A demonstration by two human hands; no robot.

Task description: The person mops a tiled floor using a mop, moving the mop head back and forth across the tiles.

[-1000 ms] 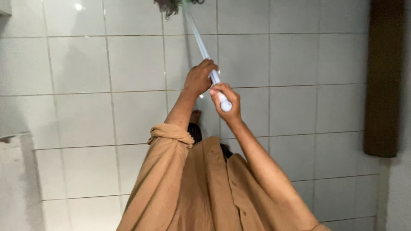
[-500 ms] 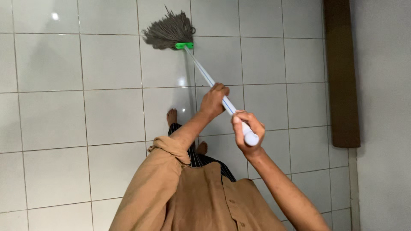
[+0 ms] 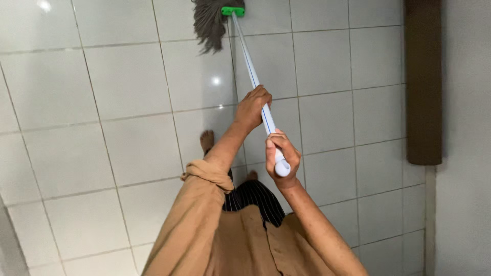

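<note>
**Two-handed grip steers a mop across white floor tiles**

The mop (image 3: 255, 82) runs from the person's middle out to the top edge of the view, its white handle with a thin blue stripe slanting up and to the left. At the far end a green clamp (image 3: 232, 10) holds the grey string head (image 3: 210, 25), which lies on the floor with its strands trailing to one side of the clamp; part of the head is cut off by the frame.

The right hand (image 3: 279, 156) is clenched around the rounded top end of the handle, close to the body, where it can act as the pivot. The left hand (image 3: 251, 107) is wrapped around the handle further down, a spacing that gives leverage for pushing and swinging the long pole. The left sleeve (image 3: 207, 171), tan in colour, is rolled up to the elbow, which keeps the cloth away from the handle.

Beneath the arms a bare foot (image 3: 206, 139) stands on the tiled floor (image 3: 102, 102), just beside the handle's line and well short of the mop head. The glossy tiles reflect a light spot near the handle. Along the right side a dark brown upright strip (image 3: 423, 82) meets a pale grey wall (image 3: 465, 153), well apart from the mop head.
</note>
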